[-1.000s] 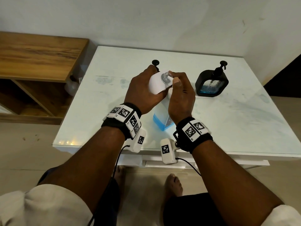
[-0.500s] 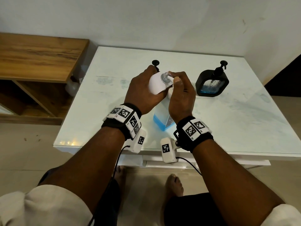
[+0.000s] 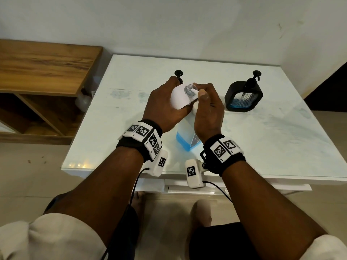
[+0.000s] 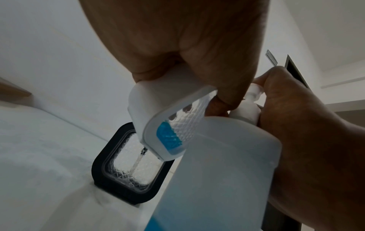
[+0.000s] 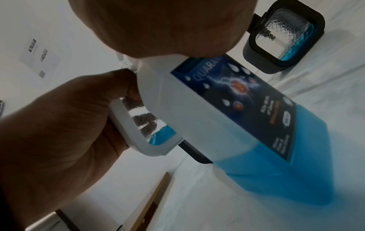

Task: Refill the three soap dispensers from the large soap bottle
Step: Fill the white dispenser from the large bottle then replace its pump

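From the head we look steeply down at the pale glass-topped table (image 3: pixel 262 147), while our two wrist views peer up close from below the hands, both sharing the large translucent bottle of blue soap (image 4: pixel 217 179) (image 5: pixel 227 121).

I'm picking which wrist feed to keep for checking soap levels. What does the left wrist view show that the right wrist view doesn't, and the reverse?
Only the left wrist view shows the black dispenser that looks empty. Only the right wrist view shows the large soap bottle's printed label and the black dispenser with blue soap. Both show the left hand holding the tilted white dispenser, blue soap pooled low.
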`<state>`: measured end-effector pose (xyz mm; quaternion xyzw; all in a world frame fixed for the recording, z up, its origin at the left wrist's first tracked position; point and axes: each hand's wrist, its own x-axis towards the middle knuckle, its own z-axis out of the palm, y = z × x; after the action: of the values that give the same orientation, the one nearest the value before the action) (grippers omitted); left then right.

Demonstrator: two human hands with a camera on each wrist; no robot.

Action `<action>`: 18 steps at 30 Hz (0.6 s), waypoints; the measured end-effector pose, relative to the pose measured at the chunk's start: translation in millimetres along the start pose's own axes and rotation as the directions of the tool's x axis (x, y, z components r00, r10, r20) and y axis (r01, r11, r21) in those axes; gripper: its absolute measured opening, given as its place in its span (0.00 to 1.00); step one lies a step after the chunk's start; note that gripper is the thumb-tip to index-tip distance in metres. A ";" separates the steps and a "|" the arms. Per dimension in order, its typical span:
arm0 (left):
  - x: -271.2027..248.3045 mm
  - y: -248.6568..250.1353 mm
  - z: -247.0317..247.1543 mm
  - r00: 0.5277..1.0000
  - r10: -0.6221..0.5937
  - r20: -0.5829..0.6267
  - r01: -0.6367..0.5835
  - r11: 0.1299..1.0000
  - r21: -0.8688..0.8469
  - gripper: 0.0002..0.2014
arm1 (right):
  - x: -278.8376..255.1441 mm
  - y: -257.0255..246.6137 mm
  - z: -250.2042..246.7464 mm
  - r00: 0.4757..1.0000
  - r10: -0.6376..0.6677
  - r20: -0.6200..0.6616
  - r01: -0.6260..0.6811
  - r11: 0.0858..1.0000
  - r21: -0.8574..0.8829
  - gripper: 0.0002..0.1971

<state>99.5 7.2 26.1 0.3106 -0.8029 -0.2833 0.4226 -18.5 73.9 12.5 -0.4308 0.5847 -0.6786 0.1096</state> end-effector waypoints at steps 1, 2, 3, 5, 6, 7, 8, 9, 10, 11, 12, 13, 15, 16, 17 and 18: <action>0.2 -0.6 -0.1 1.000 0.000 0.000 0.000 1.000 0.000 0.22 | 1.1 0.6 0.4 1.000 -0.011 -0.003 0.011 1.000 0.011 0.18; 0.0 -1.1 -0.3 1.000 -0.001 0.001 0.001 1.000 -0.004 0.21 | 1.9 0.6 0.6 1.000 -0.018 -0.005 0.018 1.000 0.021 0.18; -0.5 -1.3 -0.9 1.000 -0.002 0.003 0.002 1.000 -0.011 0.21 | 2.7 0.2 0.8 1.000 -0.017 -0.007 0.018 1.000 0.024 0.17; -1.7 -0.7 -1.9 1.000 0.001 0.007 -0.001 1.000 -0.027 0.20 | 3.2 -1.1 0.4 1.000 -0.009 -0.008 0.009 1.000 0.024 0.14; -2.0 -0.3 -2.1 1.000 0.004 0.008 -0.004 0.999 -0.032 0.19 | 2.9 -1.6 0.1 1.000 -0.003 -0.008 0.004 1.000 0.019 0.14; -1.9 0.0 -2.2 1.000 0.005 0.009 -0.005 0.999 -0.035 0.19 | 2.2 -2.0 0.0 1.000 0.005 -0.007 -0.005 1.000 0.015 0.14; -2.2 0.3 -1.7 1.000 0.003 0.010 -0.003 0.999 -0.035 0.19 | 1.0 -2.2 -0.5 1.000 0.013 -0.004 -0.013 1.000 0.015 0.15; -1.8 0.5 -1.5 1.000 0.001 0.012 0.000 0.999 -0.033 0.20 | 0.0 -2.3 -0.9 1.000 0.016 0.001 -0.016 1.000 0.020 0.16; -1.7 0.9 -0.9 1.000 -0.002 0.013 0.002 0.999 -0.032 0.20 | -1.1 -1.6 -1.4 1.000 0.013 0.006 -0.013 1.000 0.023 0.17; -1.3 1.2 -0.5 1.000 -0.004 0.013 0.004 0.999 -0.032 0.21 | -1.8 -1.1 -1.7 1.000 0.008 0.010 -0.009 1.000 0.023 0.19; -1.0 1.0 0.1 1.000 -0.005 0.013 0.005 0.999 -0.033 0.21 | -2.1 -0.8 -1.8 1.000 0.005 0.012 -0.005 1.000 0.018 0.19; -0.6 0.8 0.4 1.000 -0.006 0.013 0.006 0.999 -0.036 0.21 | -1.8 -0.8 -1.4 1.000 0.000 0.010 -0.001 1.000 0.013 0.20; -0.2 0.1 0.1 1.000 -0.007 0.013 0.008 0.999 -0.035 0.21 | 0.0 -1.0 -0.1 1.000 -0.016 0.000 0.016 1.000 0.013 0.19; -0.2 -0.3 -0.4 1.000 -0.007 0.011 0.007 1.000 -0.029 0.20 | 1.4 -1.1 0.3 1.000 -0.022 -0.007 0.023 1.000 0.014 0.19; -0.6 -0.7 -1.0 1.000 -0.006 0.011 0.006 1.000 -0.024 0.19 | 2.1 -1.4 0.9 1.000 -0.025 -0.014 0.025 1.000 0.015 0.18; -0.7 -0.7 -1.7 1.000 -0.005 0.011 0.005 1.000 -0.021 0.19 | 2.8 -1.8 1.0 1.000 -0.022 -0.016 0.022 1.000 0.015 0.17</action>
<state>101.5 7.0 26.1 0.3064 -0.8016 -0.2945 0.4206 -18.8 71.9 15.4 -0.4309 0.5755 -0.6878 0.1007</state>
